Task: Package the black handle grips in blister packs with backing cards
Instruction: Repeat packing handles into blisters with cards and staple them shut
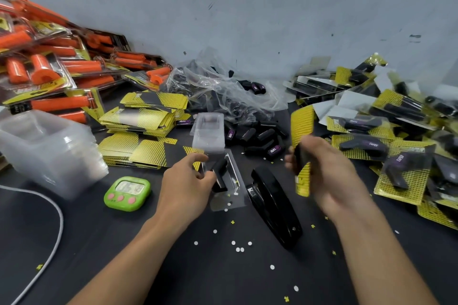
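My left hand (189,181) pinches the edge of a clear blister pack (226,178) lying on the dark table, with a black handle grip (219,171) sitting in it. A second empty clear blister (209,132) stands just behind it. My right hand (319,168) grips a yellow and black backing card (302,129) held upright, blurred by motion. Loose black grips (260,136) lie in a heap behind the hands. Stacks of yellow backing cards (143,116) sit to the left.
A black stapler (272,203) lies between my hands. A green timer (127,192) and a stack of clear blisters (47,151) are at the left, packed orange grips (49,67) behind them. Finished black packs (396,136) pile up on the right. A crumpled plastic bag (218,86) lies by the wall.
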`<state>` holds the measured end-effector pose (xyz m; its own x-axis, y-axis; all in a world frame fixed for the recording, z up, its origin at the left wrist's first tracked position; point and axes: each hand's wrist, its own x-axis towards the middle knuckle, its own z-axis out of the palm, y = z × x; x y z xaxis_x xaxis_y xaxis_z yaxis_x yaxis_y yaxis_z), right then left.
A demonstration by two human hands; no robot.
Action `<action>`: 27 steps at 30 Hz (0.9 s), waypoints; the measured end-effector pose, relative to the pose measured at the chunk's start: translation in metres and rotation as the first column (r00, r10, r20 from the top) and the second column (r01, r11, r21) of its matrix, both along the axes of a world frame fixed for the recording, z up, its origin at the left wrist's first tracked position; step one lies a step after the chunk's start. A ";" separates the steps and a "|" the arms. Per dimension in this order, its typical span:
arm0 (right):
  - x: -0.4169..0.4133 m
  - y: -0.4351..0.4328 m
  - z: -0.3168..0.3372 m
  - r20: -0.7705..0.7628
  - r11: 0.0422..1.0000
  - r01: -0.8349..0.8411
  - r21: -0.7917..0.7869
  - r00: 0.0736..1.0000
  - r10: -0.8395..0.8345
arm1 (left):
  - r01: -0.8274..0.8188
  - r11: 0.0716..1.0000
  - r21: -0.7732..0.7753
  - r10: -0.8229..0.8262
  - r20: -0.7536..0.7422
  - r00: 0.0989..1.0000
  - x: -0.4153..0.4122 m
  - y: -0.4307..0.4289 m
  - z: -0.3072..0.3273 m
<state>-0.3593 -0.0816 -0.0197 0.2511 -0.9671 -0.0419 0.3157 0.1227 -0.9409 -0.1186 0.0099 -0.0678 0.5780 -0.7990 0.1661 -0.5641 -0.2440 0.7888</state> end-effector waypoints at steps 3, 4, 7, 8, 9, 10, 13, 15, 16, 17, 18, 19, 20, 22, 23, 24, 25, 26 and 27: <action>-0.005 0.011 0.009 0.448 0.897 -0.418 0.144 0.836 0.318 | -0.009 1.000 0.011 0.008 0.032 0.999 -0.003 0.000 0.000; -0.003 0.012 0.007 0.442 0.877 -0.457 0.148 0.824 0.354 | -0.013 1.000 0.012 0.012 0.034 0.999 -0.003 0.001 0.001; 0.007 0.017 0.006 0.428 0.862 -0.464 0.203 0.834 0.348 | -0.023 1.000 0.008 0.022 0.043 0.999 -0.004 0.001 0.002; 0.008 0.019 0.008 0.424 0.864 -0.457 0.213 0.840 0.340 | -0.022 1.000 0.010 0.022 0.048 0.999 -0.005 0.002 0.002; 0.009 0.022 0.010 0.413 0.869 -0.448 0.210 0.847 0.336 | -0.020 1.000 0.015 0.019 0.056 0.998 -0.005 0.003 0.002; 0.010 0.023 0.015 0.396 0.876 -0.443 0.189 0.851 0.345 | -0.019 1.000 0.023 0.017 0.067 0.998 -0.006 0.003 0.002; 0.022 0.032 0.031 0.219 0.890 -0.447 0.092 0.881 0.420 | -0.037 0.998 0.060 0.029 0.125 0.992 -0.008 0.003 0.003; 0.049 0.044 0.036 -0.026 0.893 -0.447 0.055 0.893 0.448 | -0.056 0.996 0.063 0.045 0.154 0.987 -0.008 0.002 0.006; 0.063 0.053 0.035 -0.172 0.897 -0.440 0.034 0.882 0.439 | -0.059 0.997 0.056 0.050 0.152 0.987 -0.009 0.003 0.007; 0.074 0.065 0.031 -0.335 0.904 -0.427 -0.020 0.855 0.396 | -0.052 0.998 0.044 0.046 0.137 0.990 -0.008 0.005 0.008; 0.082 0.077 0.025 -0.506 0.909 -0.409 -0.079 0.802 0.317 | -0.033 0.999 0.032 0.029 0.116 0.993 -0.007 0.007 0.008; 0.087 0.088 0.019 -0.664 0.913 -0.388 -0.123 0.716 0.215 | -0.010 1.000 0.029 0.007 0.102 0.995 -0.006 0.009 0.009; 0.088 0.096 0.012 -0.783 0.918 -0.359 -0.172 0.615 0.093 | 0.009 0.999 0.037 -0.012 0.097 0.995 -0.004 0.009 0.008; 0.088 0.104 -0.001 -0.889 0.911 -0.332 -0.243 0.452 -0.073 | 0.012 0.998 0.062 -0.017 0.070 0.997 -0.001 0.006 0.008; 0.088 0.105 -0.005 -0.908 0.909 -0.332 -0.251 0.405 -0.103 | 0.005 0.998 0.064 -0.007 0.041 0.999 -0.001 0.003 0.008; 0.089 0.104 -0.008 -0.921 0.911 -0.330 -0.249 0.371 -0.118 | -0.005 0.998 0.056 0.004 0.018 1.000 -0.001 0.001 0.008; 0.090 0.102 -0.009 -0.932 0.910 -0.331 -0.250 0.338 -0.133 | -0.015 0.999 0.040 0.014 0.010 1.000 -0.001 0.000 0.008; 0.091 0.102 -0.010 -0.938 0.907 -0.335 -0.254 0.312 -0.147 | -0.021 1.000 0.020 0.021 0.009 1.000 -0.001 -0.001 0.007; 0.091 0.102 -0.010 -0.943 0.908 -0.334 -0.253 0.293 -0.155 | -0.023 1.000 0.000 0.023 0.008 1.000 -0.001 -0.001 0.006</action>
<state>-0.2681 0.0201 -0.0302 0.3593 -0.9332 -0.0011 -0.7911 -0.3039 -0.5309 -0.1193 0.0091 -0.0616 0.5950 -0.7854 0.1706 -0.5648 -0.2575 0.7840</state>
